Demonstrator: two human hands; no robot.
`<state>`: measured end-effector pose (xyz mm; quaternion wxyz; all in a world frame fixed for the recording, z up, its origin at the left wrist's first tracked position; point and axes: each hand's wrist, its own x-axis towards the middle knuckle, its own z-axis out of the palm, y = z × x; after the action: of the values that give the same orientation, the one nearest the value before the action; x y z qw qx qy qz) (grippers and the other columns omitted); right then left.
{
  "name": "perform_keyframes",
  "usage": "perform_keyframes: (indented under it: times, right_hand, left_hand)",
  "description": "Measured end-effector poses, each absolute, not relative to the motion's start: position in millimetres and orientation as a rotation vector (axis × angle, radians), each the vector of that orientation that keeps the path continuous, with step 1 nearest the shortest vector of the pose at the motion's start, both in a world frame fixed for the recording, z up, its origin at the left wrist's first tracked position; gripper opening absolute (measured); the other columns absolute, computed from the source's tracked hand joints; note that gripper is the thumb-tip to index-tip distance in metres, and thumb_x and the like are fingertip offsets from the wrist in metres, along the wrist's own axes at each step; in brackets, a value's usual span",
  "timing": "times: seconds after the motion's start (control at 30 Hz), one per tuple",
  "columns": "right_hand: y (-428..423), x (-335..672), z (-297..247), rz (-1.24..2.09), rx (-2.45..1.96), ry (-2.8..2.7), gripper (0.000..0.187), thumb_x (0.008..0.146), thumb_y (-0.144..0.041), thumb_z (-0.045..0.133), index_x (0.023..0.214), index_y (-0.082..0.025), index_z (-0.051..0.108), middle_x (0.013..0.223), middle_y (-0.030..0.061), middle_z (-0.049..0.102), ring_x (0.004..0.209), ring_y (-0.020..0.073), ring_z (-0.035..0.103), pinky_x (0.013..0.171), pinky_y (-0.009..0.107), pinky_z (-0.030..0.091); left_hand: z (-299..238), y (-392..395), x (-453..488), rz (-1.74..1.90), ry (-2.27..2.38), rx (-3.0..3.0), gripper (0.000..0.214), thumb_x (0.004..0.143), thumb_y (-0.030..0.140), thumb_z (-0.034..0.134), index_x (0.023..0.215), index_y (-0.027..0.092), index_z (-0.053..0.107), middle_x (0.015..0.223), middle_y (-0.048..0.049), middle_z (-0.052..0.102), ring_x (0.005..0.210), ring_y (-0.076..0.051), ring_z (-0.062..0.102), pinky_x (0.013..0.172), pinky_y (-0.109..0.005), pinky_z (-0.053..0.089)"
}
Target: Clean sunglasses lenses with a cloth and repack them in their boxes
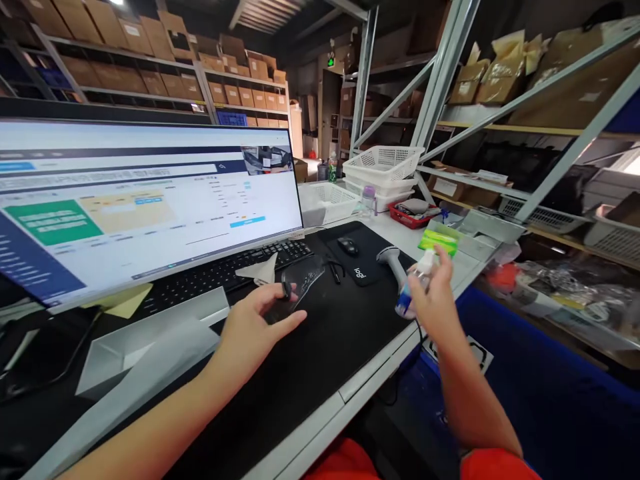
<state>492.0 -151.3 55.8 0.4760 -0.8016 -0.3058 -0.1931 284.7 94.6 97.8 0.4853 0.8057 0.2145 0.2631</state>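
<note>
My left hand (257,317) is over the black desk mat, its fingers curled around a small black piece (287,287) and the thumb held apart. A clear, glossy sheet-like thing (311,275) with specks on it lies right beside those fingertips; I cannot tell if the two are joined. In my right hand (436,297), above the desk's right edge, is a small clear spray bottle (423,277) with a white top and a blue label. Just behind it sits a grey barcode scanner (394,263). A white cloth (260,270) lies near the keyboard (200,277).
A monitor (200,193) stands at the left, with an open white box (150,340) before it. A mouse (347,247) rests on the mat. White baskets (383,163), a red tray (410,217) and a green-yellow packet (440,241) are farther right. Shelves with boxes surround the desk.
</note>
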Motion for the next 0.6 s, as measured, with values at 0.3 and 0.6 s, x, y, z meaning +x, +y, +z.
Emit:
perform_keyframes:
  times: [0.3, 0.6]
  right_hand:
    - [-187, 713, 19, -0.543, -2.259, -0.13, 0.094, 0.076, -0.021, 0.07, 0.155, 0.0, 0.024, 0.138, 0.0323, 0.054, 0.125, 0.0387, 0.056, 0.104, 0.047, 0.041]
    - [-205, 796, -15, -0.399, -2.176, -0.134, 0.084, 0.072, -0.039, 0.084, 0.139, -0.003, 0.048, 0.112, 0.0218, 0.069, 0.099, 0.0307, 0.067, 0.092, 0.044, 0.052]
  left_hand:
    - [109, 112, 244, 0.828, 0.573, 2.118, 0.036, 0.07, 0.056, 0.082, 0.094, 0.031, 0.075, 0.139, -0.0046, 0.063, 0.131, -0.034, 0.057, 0.113, -0.047, 0.043]
    - [105, 132, 241, 0.814, 0.694, 2.15, 0.041, 0.069, 0.062, 0.078, 0.093, 0.029, 0.078, 0.137, -0.0072, 0.067, 0.126, -0.038, 0.063, 0.107, -0.055, 0.052]
